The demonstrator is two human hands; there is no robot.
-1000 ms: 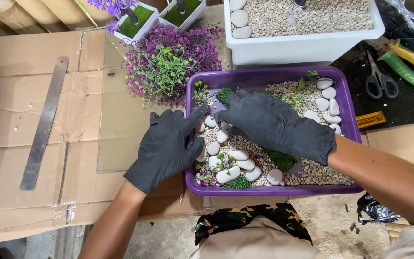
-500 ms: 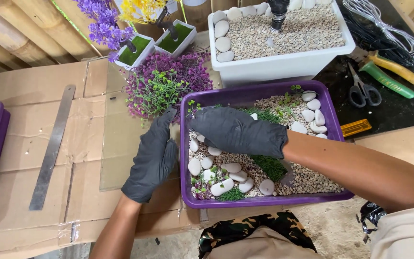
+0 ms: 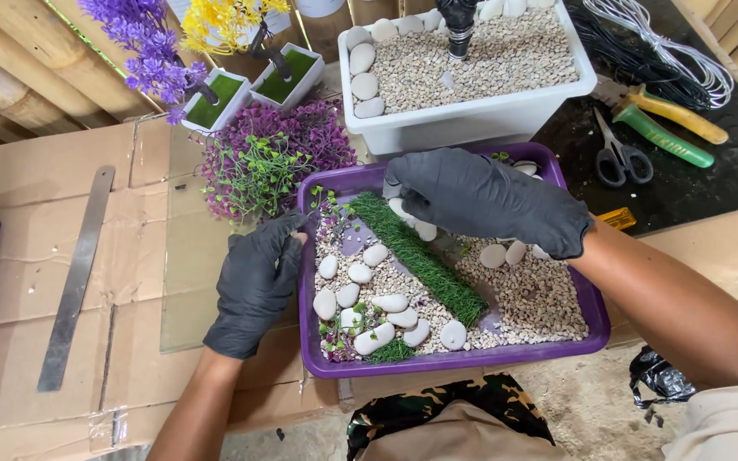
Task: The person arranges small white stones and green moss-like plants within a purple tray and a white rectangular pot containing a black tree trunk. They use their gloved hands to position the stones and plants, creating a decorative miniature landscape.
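Both gloved: left hand grips the purple tray by its left rim; right hand hovers curled over far white pebbles, perhaps pinching one, beside the grass strip.

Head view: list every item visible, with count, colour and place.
tray: one, purple, centre, holding gravel
grass strip: one, green, diagonal in tray
stones: many, white, in tray
tub: one, white, behind tray, gravel inside
bush: one, purple and green, left of tray
small pots: two, white, top left, with purple and yellow flowers
ruler: one, grey metal, on cardboard, left
scissors: one, black, right
pliers: one, green and yellow handles, right
wire: coil, black and white, top right
left hand: black glove, at tray's left rim
right hand: black glove, over tray's far end
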